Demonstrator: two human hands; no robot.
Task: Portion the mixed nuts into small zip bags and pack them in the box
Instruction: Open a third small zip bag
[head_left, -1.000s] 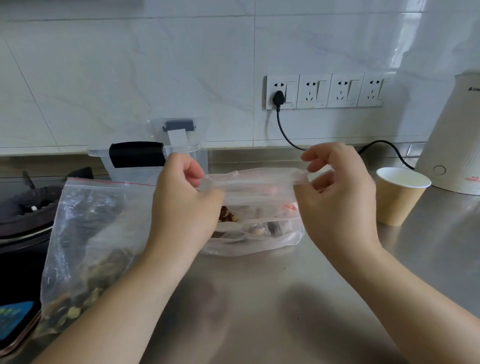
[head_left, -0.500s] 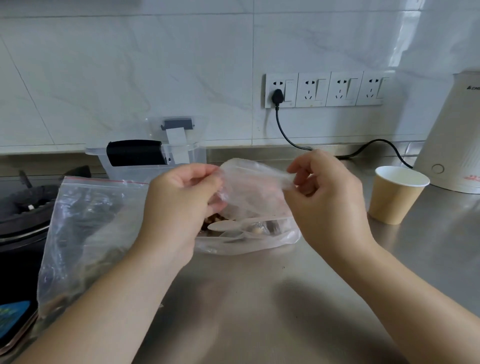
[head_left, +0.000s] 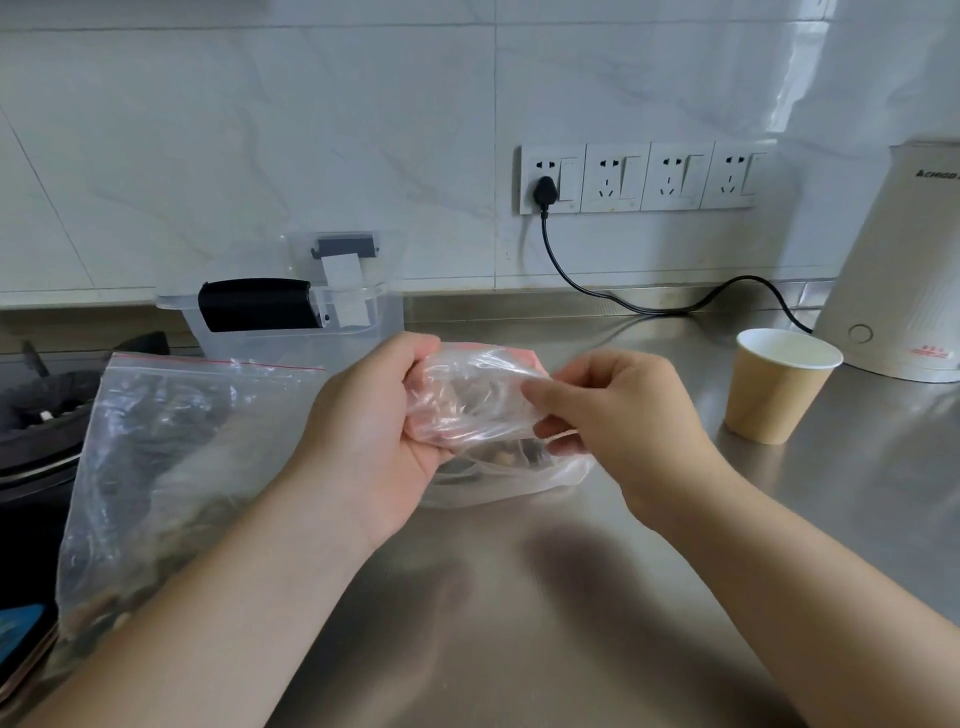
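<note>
A small clear zip bag (head_left: 475, 397) is crumpled between my two hands above the steel counter. My left hand (head_left: 371, 431) grips its left side, and my right hand (head_left: 623, 415) pinches its right side. Under the hands lies another small bag (head_left: 519, 475) with a few nuts showing inside. A large zip bag of mixed nuts (head_left: 171, 467) with a red seal line stands at the left. The clear plastic box (head_left: 291, 322) with a black handle sits behind it by the wall.
A brown paper cup (head_left: 776, 387) stands to the right. A white kettle (head_left: 904, 270) is at the far right, its black cord (head_left: 623, 301) running to the wall socket. A black gas stove (head_left: 36, 415) is at the left edge.
My hands have come closer together. The small bag, stretched flat between them a second ago, is now bunched up.
</note>
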